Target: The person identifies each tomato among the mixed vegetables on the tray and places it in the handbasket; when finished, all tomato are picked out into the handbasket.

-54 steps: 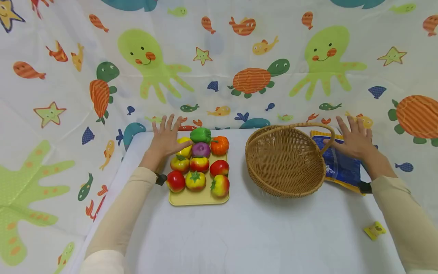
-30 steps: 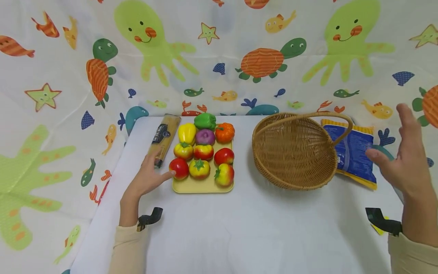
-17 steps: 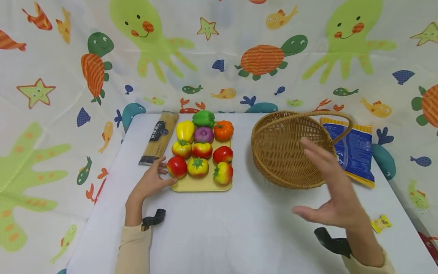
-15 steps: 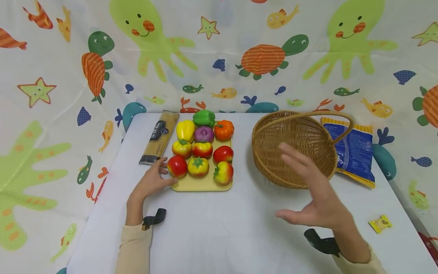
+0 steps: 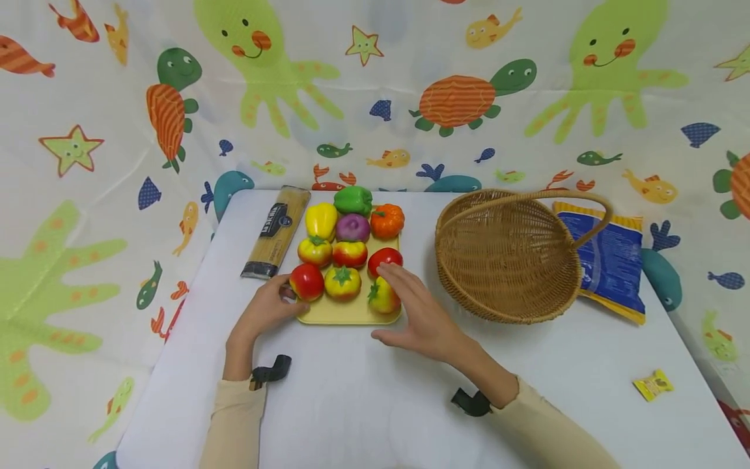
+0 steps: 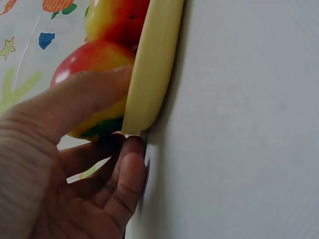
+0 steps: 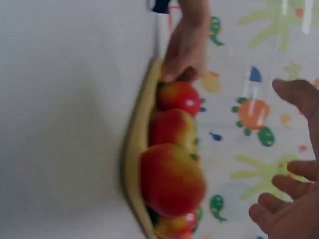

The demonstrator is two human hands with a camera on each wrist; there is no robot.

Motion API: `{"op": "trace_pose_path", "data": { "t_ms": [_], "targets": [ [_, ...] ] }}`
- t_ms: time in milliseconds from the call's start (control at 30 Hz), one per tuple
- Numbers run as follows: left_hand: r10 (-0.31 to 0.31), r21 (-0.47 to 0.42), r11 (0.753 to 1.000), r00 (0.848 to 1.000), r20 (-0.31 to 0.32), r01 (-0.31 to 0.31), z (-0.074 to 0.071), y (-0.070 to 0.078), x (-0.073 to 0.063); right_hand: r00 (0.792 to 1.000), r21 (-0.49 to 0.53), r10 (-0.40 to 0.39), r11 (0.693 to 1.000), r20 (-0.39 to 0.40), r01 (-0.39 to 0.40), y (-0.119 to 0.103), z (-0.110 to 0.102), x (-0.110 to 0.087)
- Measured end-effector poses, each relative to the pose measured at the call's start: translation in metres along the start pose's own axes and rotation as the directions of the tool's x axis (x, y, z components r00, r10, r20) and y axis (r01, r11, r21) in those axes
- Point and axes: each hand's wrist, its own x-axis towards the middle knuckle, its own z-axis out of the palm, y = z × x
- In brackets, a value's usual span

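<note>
Beige-sleeved, the left hand [image 5: 271, 307] grips the near left corner of a pale yellow tray [image 5: 346, 314] while the right hand [image 5: 426, 324], outstretched, hovers beside its near right corner. Glossy fruit and vegetables [image 5: 349, 255] crowd the tray, flanked on the white surface [image 5: 375, 397] by a pasta packet [image 5: 274, 231] and a wicker basket [image 5: 510, 267].

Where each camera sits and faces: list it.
Head: on the head, facing forward and down over the tray; sleeved arms, left hand and right hand show.
Left wrist: on that wrist, facing the tray's edge; left fingers show.
Right wrist: on that wrist, facing across the tray; right fingers and left hand show.
Head and right wrist share both hands.
</note>
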Motion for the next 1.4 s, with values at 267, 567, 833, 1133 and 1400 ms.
{"op": "trace_pose_path", "data": {
  "t_ms": [267,567,833,1133,1400],
  "targets": [
    [-0.012,-0.002,1.0,1.0,0.006,0.012,-0.003,0.004,0.009,0.989,-0.142,0.139,0.979,-0.045,-0.144,0.033,0.027,0.012],
    [0.023,-0.045,0.999,0.999,0.037,-0.022,-0.001,0.003,0.012,0.977,-0.186,0.214,0.959,-0.009,-0.212,0.049,0.035,0.016],
    [-0.015,-0.068,0.998,0.999,0.037,0.017,0.004,0.004,0.008,0.973,-0.218,0.229,0.951,0.013,-0.221,0.052,0.038,0.015],
    [-0.071,-0.086,0.994,0.997,0.015,0.072,0.004,0.003,0.002,0.974,-0.206,0.227,0.954,0.012,-0.22,0.053,0.04,0.014],
    [-0.087,-0.11,0.99,0.996,0.017,0.089,0.002,0.003,-0.002,0.972,-0.179,0.237,0.956,0.012,-0.231,0.052,0.04,0.012]
  ]
}}
